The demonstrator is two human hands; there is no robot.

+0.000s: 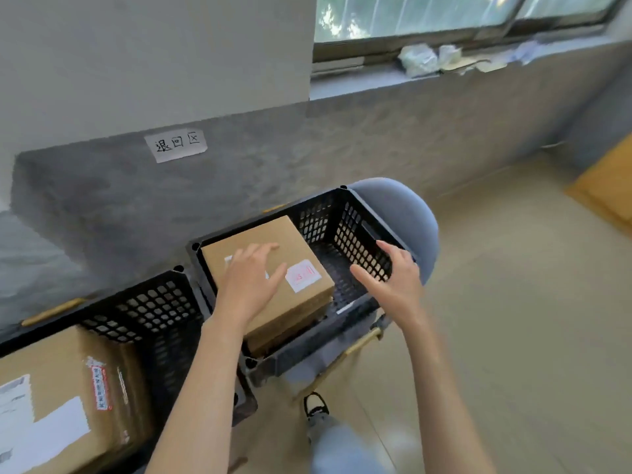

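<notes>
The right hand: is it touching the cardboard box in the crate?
Apart. The head view shows the dark mesh of the crate between the right hand and the cardboard box.

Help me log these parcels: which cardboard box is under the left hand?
The smaller box in the right crate; the left hand spreads over its top. The larger box lies untouched.

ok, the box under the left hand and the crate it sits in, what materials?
Box: likely cardboard, with matte brown flat faces and a stuck-on label. Crate: probably moulded plastic, matte black, going by its perforated lattice walls.
</notes>
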